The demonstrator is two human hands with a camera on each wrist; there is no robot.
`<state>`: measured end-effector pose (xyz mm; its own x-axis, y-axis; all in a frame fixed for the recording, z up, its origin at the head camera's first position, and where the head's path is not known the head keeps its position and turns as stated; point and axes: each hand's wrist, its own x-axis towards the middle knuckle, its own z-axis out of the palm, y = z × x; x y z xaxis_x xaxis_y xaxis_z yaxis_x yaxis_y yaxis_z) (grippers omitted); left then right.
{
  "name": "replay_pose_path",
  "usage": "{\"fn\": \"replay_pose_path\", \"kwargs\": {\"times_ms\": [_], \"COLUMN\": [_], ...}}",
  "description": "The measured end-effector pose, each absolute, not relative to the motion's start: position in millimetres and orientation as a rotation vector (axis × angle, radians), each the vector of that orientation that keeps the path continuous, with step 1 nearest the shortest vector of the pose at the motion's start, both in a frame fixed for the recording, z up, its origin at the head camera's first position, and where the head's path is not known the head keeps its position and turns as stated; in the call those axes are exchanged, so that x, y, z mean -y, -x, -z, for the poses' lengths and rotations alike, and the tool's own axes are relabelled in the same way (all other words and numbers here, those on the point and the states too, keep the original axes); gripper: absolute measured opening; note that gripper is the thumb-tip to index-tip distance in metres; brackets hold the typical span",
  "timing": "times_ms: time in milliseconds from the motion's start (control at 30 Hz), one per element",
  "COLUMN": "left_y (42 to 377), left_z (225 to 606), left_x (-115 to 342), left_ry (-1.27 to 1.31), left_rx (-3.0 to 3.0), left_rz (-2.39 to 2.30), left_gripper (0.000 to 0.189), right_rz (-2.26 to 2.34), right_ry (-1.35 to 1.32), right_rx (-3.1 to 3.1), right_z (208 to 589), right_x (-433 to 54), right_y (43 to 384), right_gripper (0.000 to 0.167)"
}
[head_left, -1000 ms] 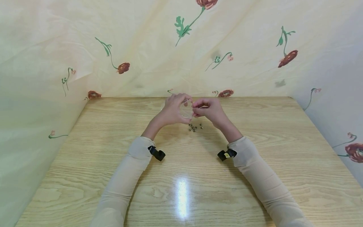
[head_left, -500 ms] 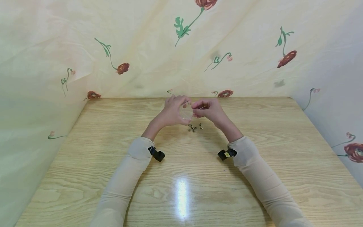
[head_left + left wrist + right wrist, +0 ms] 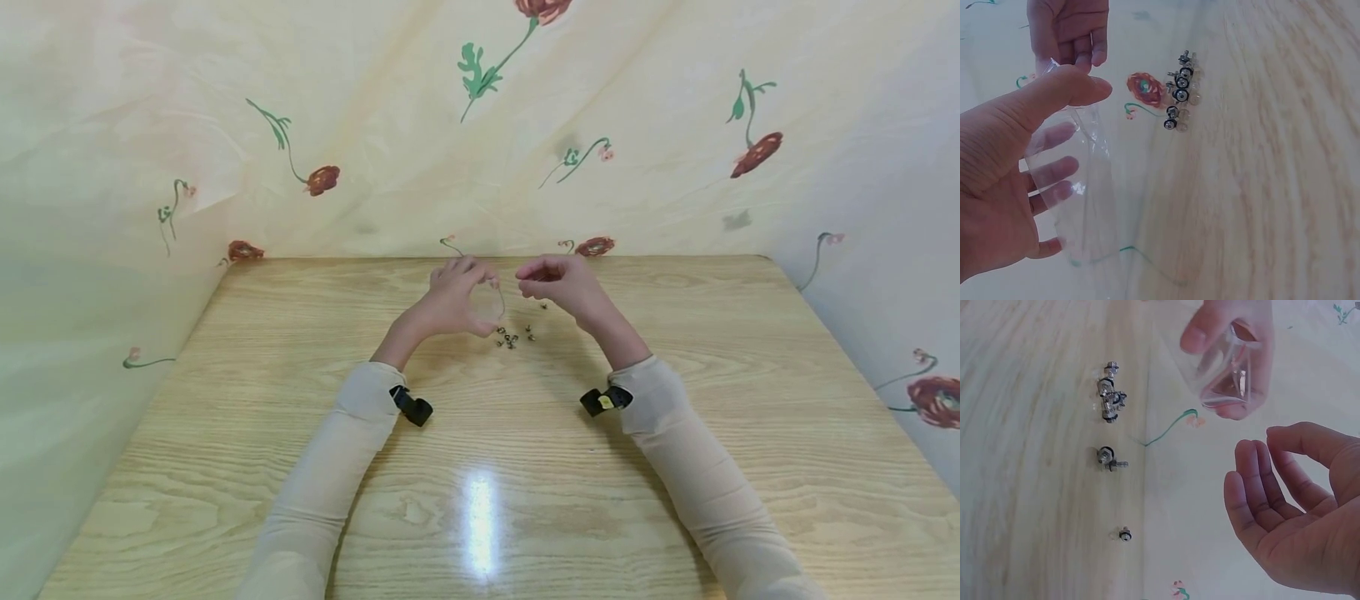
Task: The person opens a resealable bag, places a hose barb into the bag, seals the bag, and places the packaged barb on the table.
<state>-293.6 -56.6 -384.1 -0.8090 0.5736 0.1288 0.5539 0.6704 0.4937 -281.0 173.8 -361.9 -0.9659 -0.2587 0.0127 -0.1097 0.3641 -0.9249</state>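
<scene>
A clear plastic bag (image 3: pixel 1088 181) hangs from my left hand (image 3: pixel 448 302), gripped between the thumb and the fingers. In the right wrist view the bag (image 3: pixel 1235 378) shows glints on its film, and I see no screws in it. To the right of it, apart from the bag, is my right hand (image 3: pixel 568 290). Its fingers (image 3: pixel 1254 465) are loosely bent with nothing visible between them. Below both hands, several small metal screws (image 3: pixel 510 340) with dark washers lie in a loose cluster on the table. A single screw (image 3: pixel 1125 534) lies away from the others.
The wood-grain table (image 3: pixel 480 417) reaches back to a wall covering (image 3: pixel 390 125) printed with red flowers. A black wrist camera (image 3: pixel 412 407) is strapped to the left sleeve and another wrist camera (image 3: pixel 606 401) to the right one. A bright light reflection shines on the tabletop.
My right hand has moved off the bag's edge, a little to the right, leaving a gap. A lone screw now shows beneath it. My left hand still holds the bag, shifted slightly left.
</scene>
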Motion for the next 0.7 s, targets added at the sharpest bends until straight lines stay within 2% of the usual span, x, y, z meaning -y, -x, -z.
{"fn": "replay_pose_path", "kwargs": {"times_ms": [267,700], "left_y": [294.7,296.9], "left_z": [387.2,390.4], "left_x": [57.9,58.5], "left_ry": [-0.942,-0.9], "left_rx": [-2.8,-2.795], "left_rz": [-0.789,-0.741], "left_gripper": [0.061,0.071], "right_rz": [1.628,1.456], "right_ry": [0.373,0.49], "right_rx": [-2.502,-2.58], "right_z": [357.0,374.0], "right_x": [-179.6,-193.3], "right_y": [279.5,277.3], "right_gripper": [0.027,0.023]}}
